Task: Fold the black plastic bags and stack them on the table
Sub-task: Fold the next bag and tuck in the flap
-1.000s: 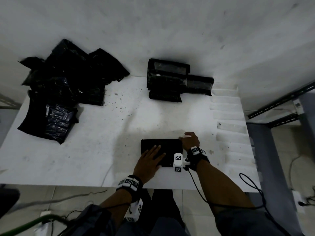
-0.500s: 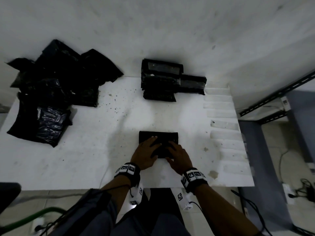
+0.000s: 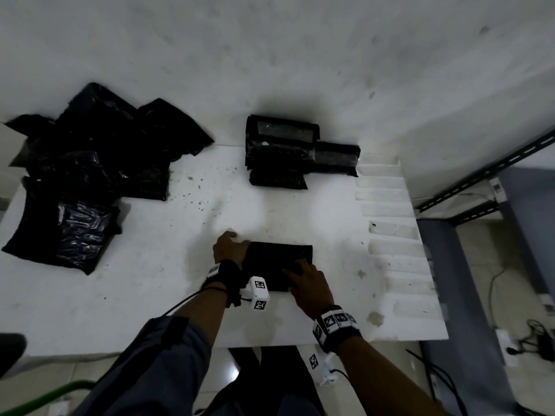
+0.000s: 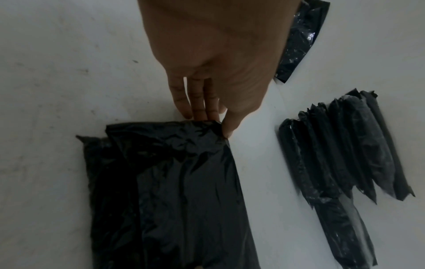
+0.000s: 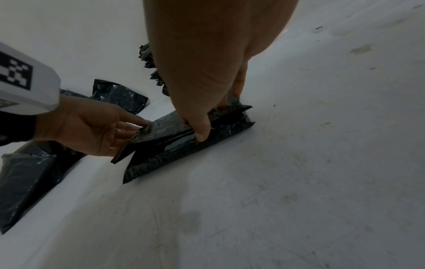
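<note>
Bag (image 3: pixel 277 265), part-folded, lies flat near the counter's (image 3: pixel 150 280) near edge, between your hands. Your left hand (image 3: pixel 229 247) pinches its left edge flap; your right hand (image 3: pixel 310 285) presses straight fingers on top. Wrist views show the lifted flap; the head view hides it.

left hand (image 3: pixel 229 247) pinching, right hand (image 3: pixel 309 285) pressing — flat

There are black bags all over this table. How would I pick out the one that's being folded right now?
Start at the white table and come to its near edge, in front of the person. There a small, flat, folded black bag lies alone, with the left hand pinching its left end and the right hand pressing on top. Unlike the loose heap far left and the folded stack at the back, it has hands on it.
</note>
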